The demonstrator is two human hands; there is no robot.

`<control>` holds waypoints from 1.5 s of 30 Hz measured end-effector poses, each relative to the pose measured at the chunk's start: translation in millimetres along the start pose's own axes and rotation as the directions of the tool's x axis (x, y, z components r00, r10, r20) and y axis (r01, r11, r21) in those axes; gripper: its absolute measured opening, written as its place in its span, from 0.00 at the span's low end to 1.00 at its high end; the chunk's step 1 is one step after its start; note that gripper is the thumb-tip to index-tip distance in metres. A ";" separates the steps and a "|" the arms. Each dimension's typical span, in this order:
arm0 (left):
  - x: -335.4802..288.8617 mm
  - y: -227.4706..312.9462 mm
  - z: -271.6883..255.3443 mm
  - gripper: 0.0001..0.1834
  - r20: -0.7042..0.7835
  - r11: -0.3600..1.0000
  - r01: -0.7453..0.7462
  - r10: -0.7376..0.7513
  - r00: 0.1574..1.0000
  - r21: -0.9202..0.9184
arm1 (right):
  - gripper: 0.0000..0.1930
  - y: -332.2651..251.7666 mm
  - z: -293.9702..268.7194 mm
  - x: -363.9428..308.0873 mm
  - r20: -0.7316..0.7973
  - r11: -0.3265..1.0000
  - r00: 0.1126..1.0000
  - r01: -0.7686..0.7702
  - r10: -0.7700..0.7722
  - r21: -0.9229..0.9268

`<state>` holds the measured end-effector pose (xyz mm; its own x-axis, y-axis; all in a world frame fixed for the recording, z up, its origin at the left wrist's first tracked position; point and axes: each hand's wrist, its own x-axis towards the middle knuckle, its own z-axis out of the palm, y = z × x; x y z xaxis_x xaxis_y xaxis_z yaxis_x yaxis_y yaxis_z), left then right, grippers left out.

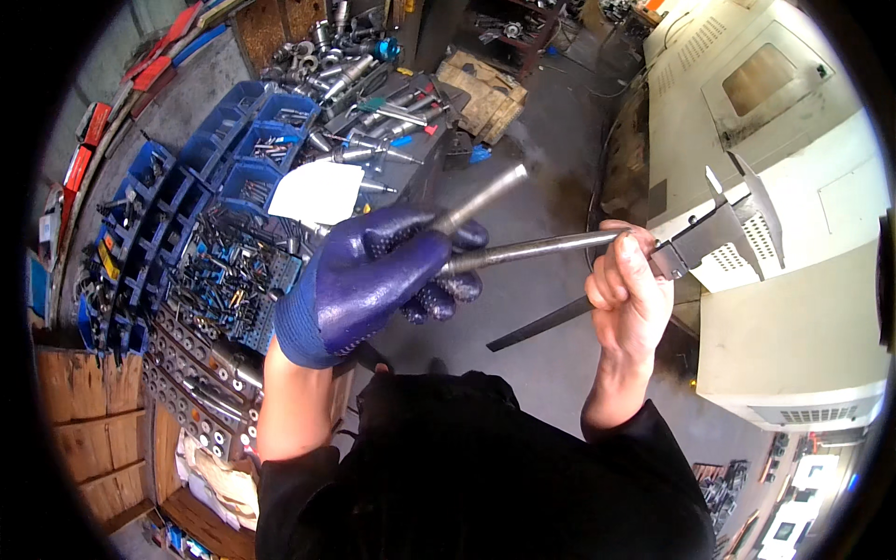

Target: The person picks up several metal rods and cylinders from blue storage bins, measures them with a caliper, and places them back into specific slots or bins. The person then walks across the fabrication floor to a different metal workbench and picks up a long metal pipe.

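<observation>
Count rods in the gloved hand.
2: upper rod, slanting up from the gloved left hand; lower rod, running toward the bare right hand. The grip could hide more.

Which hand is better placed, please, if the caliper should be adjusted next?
Probably the right hand: it is bare and grips the caliper, fingers close to its jaw end. The gloved left hand is occupied with two metal rods.

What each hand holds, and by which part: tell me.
The gloved left hand holds two metal rods by their near ends. The right hand holds a caliper near its jaws; whether it also grips the longer rod cannot be told.
</observation>
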<state>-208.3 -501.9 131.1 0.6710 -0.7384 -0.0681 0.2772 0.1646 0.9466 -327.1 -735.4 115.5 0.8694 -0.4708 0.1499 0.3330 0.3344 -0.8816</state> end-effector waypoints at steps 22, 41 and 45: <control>-88.1 -78.6 -209.9 0.24 0.072 0.500 -0.453 0.609 0.790 0.738 | 0.14 181.2 169.4 94.0 0.215 0.798 0.781 -0.513 0.587 -0.316; -51.3 -5.4 -296.9 0.30 -0.655 0.825 -0.381 0.017 0.755 -0.418 | 0.17 258.7 268.8 228.9 0.404 0.750 0.632 -0.541 0.662 -0.382; -27.7 14.2 -349.0 0.21 -0.900 0.875 -0.435 0.000 0.437 -0.212 | 0.16 282.6 264.7 262.7 0.418 0.746 0.619 -0.521 0.665 -0.415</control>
<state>17.0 -250.9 36.5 0.9116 0.2658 -0.3137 0.0963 0.6037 0.7914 92.0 -548.5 24.2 0.9121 0.2726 -0.3063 -0.3560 0.1560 -0.9214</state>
